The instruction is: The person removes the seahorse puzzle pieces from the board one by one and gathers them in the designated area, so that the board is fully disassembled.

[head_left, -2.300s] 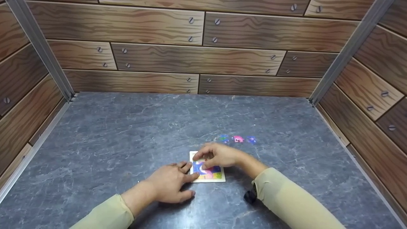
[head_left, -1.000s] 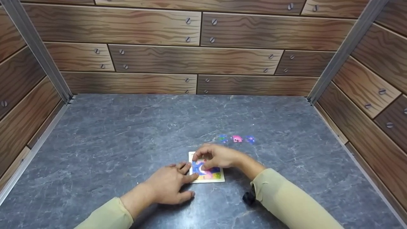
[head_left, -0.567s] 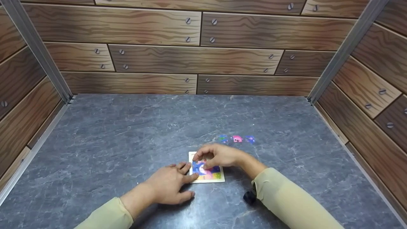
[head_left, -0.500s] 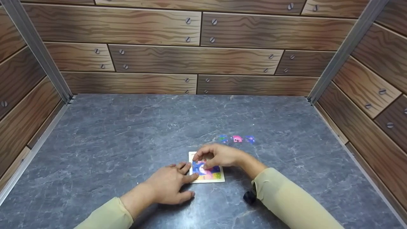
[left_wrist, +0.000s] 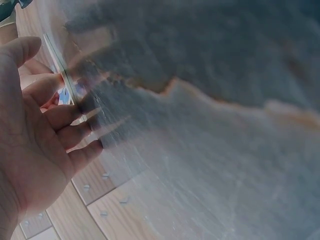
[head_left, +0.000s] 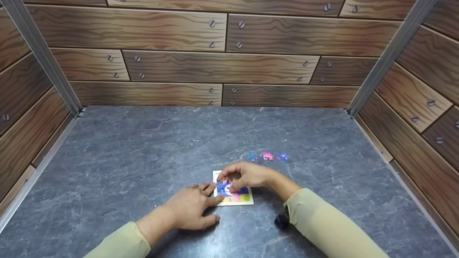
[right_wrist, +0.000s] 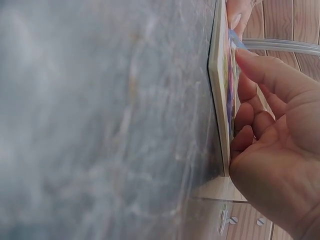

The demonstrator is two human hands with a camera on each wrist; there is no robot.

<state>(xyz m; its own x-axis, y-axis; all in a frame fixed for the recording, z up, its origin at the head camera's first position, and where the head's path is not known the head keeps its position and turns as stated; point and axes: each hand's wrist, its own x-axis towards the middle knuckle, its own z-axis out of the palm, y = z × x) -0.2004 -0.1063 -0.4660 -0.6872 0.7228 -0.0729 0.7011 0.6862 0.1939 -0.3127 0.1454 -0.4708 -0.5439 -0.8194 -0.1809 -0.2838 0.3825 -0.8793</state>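
A small jigsaw puzzle board (head_left: 236, 204) with a pale rim lies flat on the table, its colourful picture partly covered by my hands. My left hand (head_left: 190, 208) rests at the board's left side, fingers extended, with fingertips touching the rim and the lower left of the picture. From the right, my right hand (head_left: 249, 174) reaches over the board. Its thumb and index finger pinch a blue puzzle piece (right_wrist: 237, 40), which stands tilted against the picture in the right wrist view. The fingers hide the board's upper part.
Behind the board lie three loose puzzle pieces in a row: a blue-green one (head_left: 252, 156), a pink one (head_left: 267, 156) and a blue one (head_left: 282, 157). Wood-patterned walls (head_left: 179, 64) enclose the grey marbled table (head_left: 143, 143) at the back and sides.
Both hands keep their places at the board. Only slight shifts of the right thumb and of the blue piece under it show. The three loose pieces stay put.
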